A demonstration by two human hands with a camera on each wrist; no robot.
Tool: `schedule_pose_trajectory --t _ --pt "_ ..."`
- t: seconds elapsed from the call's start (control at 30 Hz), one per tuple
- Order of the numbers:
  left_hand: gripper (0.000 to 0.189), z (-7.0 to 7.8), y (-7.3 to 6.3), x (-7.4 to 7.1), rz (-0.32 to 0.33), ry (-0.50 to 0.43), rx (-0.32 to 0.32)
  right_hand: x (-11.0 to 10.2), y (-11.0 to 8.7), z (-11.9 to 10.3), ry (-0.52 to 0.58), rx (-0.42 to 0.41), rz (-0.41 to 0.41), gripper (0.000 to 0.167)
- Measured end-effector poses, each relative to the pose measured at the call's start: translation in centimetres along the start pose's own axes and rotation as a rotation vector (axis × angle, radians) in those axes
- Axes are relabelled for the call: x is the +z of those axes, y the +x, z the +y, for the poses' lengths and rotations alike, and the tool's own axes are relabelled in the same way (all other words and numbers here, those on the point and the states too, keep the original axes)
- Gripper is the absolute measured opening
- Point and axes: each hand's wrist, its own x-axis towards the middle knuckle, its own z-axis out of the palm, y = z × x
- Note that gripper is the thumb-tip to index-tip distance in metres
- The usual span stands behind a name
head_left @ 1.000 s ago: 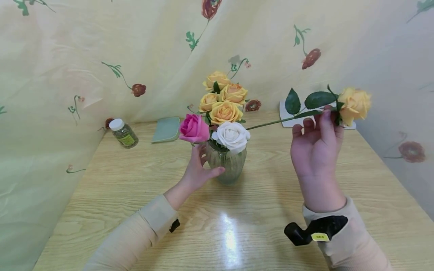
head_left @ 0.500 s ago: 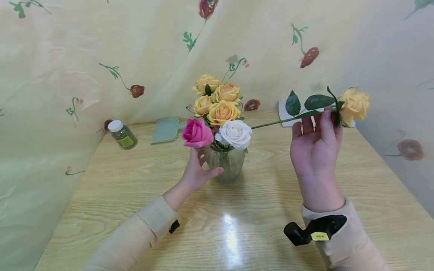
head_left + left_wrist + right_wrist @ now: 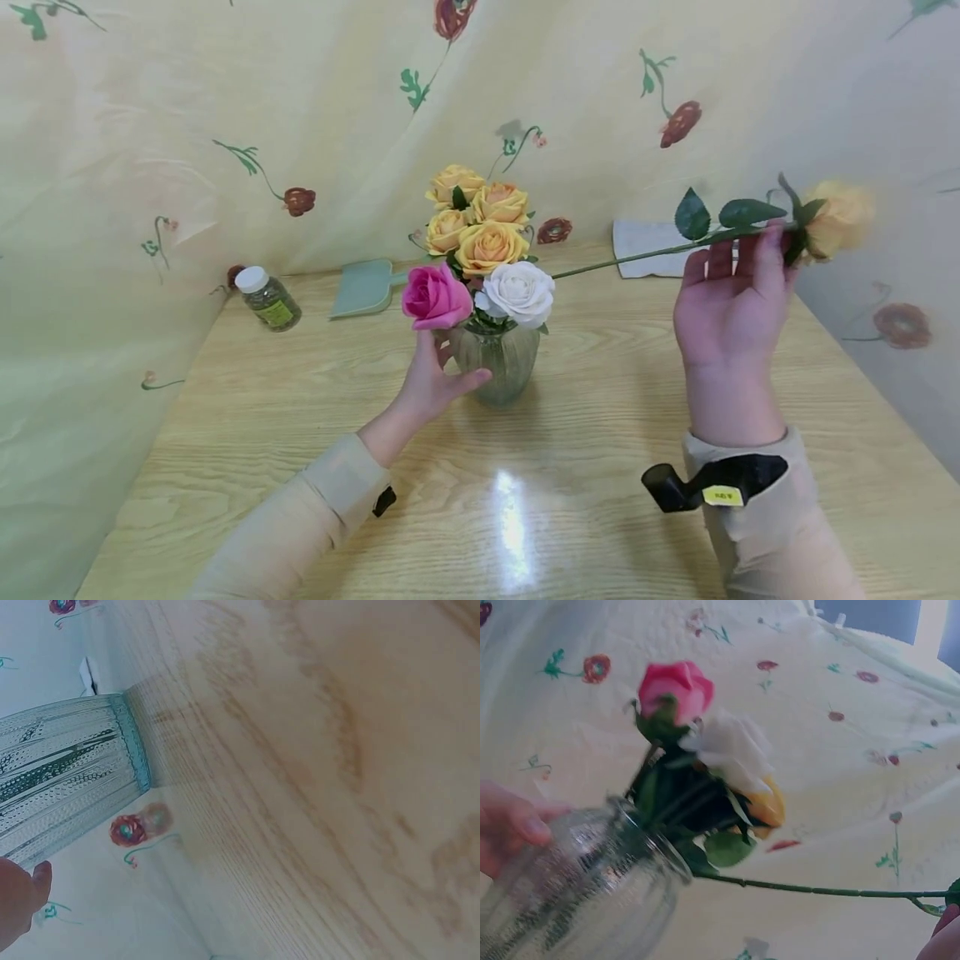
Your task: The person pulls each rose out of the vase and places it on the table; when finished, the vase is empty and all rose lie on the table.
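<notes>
A ribbed glass vase (image 3: 498,367) stands on the table, holding a pink rose (image 3: 437,297), a white rose (image 3: 517,293) and several yellow roses (image 3: 491,248). My left hand (image 3: 431,383) grips the vase's left side, thumb in front and the other fingers partly hidden behind. Off to the right, my right hand (image 3: 731,325) pinches a single yellow rose (image 3: 836,221) just below its bloom. Its long stem (image 3: 817,889) runs back toward the vase mouth in the right wrist view. I cannot tell whether the stem's tip is inside the vase.
A jar with a white lid (image 3: 268,298) leans at the table's back left. Beside it lies a pale green dustpan-like piece (image 3: 362,287). A white sheet-like thing (image 3: 648,250) lies at the back right. Flower-printed cloth (image 3: 337,100) hangs behind the table.
My right hand has moved right and slightly up, carrying the yellow rose with it. The blooms in the vase have shifted a little left. My left hand stays on the vase.
</notes>
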Motion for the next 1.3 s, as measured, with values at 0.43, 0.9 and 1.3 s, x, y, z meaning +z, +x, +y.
schedule_pose_trajectory --t 0.43,0.9,1.3 --pt "0.110 -0.1 0.0 0.0 0.012 -0.027 0.005 -2.5 2.9 -2.2 -0.033 0.038 0.151 0.010" --pt "0.109 -0.4 0.0 0.0 0.024 -0.011 0.041 -7.5 5.8 -2.2 -0.321 0.176 0.207 0.019" --pt "0.109 -0.3 0.1 0.1 0.014 -0.014 0.037 -10.5 6.8 -1.8 -0.638 0.223 0.144 0.008"
